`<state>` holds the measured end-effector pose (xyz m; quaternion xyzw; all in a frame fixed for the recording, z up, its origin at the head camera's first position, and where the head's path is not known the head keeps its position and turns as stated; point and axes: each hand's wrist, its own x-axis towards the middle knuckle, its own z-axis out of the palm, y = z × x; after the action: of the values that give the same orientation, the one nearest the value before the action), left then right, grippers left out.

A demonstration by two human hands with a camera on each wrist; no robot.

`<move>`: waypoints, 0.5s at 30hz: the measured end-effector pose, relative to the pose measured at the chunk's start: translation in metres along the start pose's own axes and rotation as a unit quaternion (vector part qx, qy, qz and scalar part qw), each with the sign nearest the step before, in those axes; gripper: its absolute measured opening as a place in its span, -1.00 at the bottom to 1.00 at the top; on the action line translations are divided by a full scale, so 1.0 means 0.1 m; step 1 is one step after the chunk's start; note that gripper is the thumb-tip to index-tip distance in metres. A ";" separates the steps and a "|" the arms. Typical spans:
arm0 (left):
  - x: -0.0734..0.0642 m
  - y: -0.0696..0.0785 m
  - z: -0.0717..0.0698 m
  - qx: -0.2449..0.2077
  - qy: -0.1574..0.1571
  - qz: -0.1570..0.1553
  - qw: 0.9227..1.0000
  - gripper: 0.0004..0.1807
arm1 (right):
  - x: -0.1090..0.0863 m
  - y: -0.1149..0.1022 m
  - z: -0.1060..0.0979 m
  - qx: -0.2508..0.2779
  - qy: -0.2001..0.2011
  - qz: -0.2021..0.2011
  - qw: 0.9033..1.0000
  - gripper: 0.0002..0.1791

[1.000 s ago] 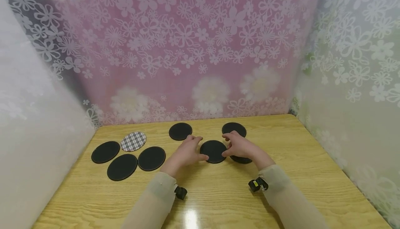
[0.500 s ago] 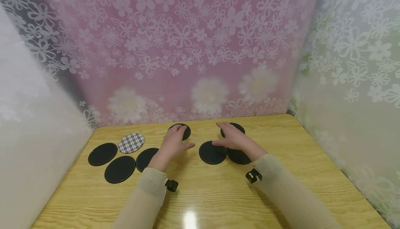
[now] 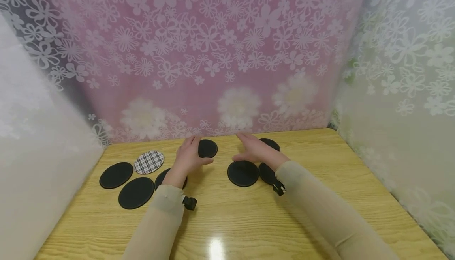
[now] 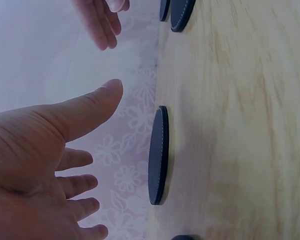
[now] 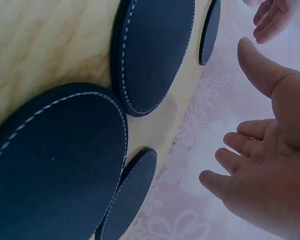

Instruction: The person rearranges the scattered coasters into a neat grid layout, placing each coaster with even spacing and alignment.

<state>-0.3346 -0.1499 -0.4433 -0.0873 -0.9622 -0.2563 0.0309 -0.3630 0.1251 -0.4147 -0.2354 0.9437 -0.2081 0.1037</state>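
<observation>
Head view: the rear-centre black coaster [image 3: 208, 148] lies flat at mid-frame, just below the floral cloth [image 3: 227, 60]. Being round, it shows as an ellipse; the left wrist view gives it nearly edge-on, its long axis close to upright in the frame, with pale stitching along the rim.

The left hand [image 3: 188, 156] is just beside this coaster, on its left, and covers part of its left edge. Grip released: fingers extended, thumb spread toward the right of the frame. The right hand [image 3: 256, 149], likewise released with thumb apart from fingers, is right of centre, among the front black coaster [image 3: 243, 174], the far-right black coaster [image 3: 271, 143] and the near-right black coaster [image 3: 266, 173]. The front and near-right ones appear to touch.

Wood surface of the table [image 3: 227, 212] separates the rear-centre coaster from these and from the table's rear edge; a wide stretch runs to the right edge. At left of frame lie three more black coasters [image 3: 136, 193] and a plaid disc [image 3: 149, 162], face up.
</observation>
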 end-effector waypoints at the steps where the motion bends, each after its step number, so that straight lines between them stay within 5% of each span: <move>1: 0.01 -0.01 0.00 0.002 0.001 -0.001 1.000 0.18 | 0.02 -0.02 0.00 0.003 -0.004 -0.001 1.000 0.14; 15: 0.09 -0.17 0.06 0.031 -0.013 -0.027 0.999 0.15 | 0.39 -0.20 0.15 -0.004 -0.048 -0.015 0.999 0.15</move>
<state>-0.3472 -0.1604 -0.4557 -0.0634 -0.9720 -0.2258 0.0140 -0.3845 0.0850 -0.4229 -0.2599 0.9347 -0.1946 0.1450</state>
